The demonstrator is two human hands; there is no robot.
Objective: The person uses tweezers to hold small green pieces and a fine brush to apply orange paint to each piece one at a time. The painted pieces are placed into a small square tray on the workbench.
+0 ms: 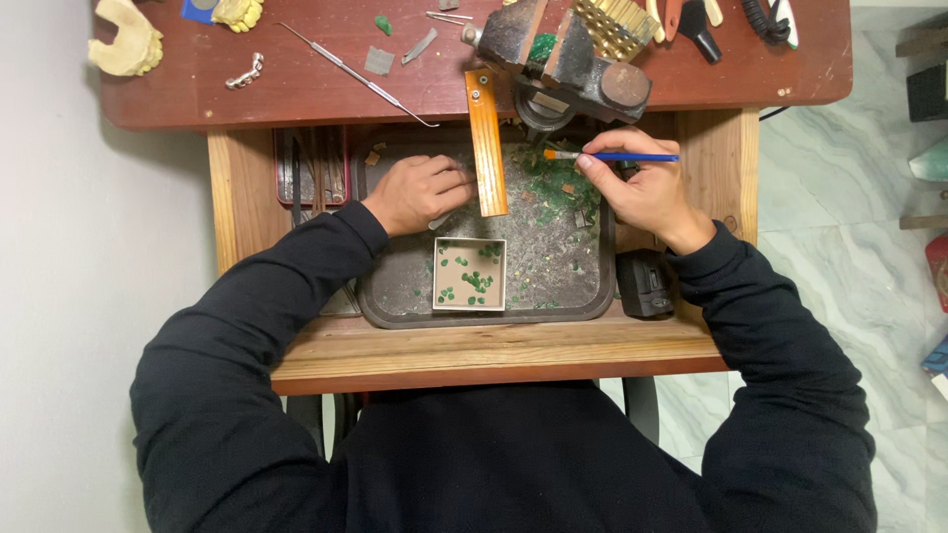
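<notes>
My right hand [642,188] holds a small blue-handled brush [612,156] with an orange ferrule, its tip pointing left over green chips [553,183] scattered on a dark metal tray [395,296]. My left hand [420,190] rests curled on the tray beside an orange wooden bench peg [486,143] that sticks out from the desk; it seems to pinch something small, which I cannot make out. A small square tan box [470,273] with several green pieces sits in the tray below the peg.
A dark vise-like tool [568,59] sits on the red-brown desktop [296,89], with a thin metal probe [355,74], yellowish plaster casts [123,39] and small tools around. A black block [644,284] lies right of the tray. A tool rack [311,168] sits left.
</notes>
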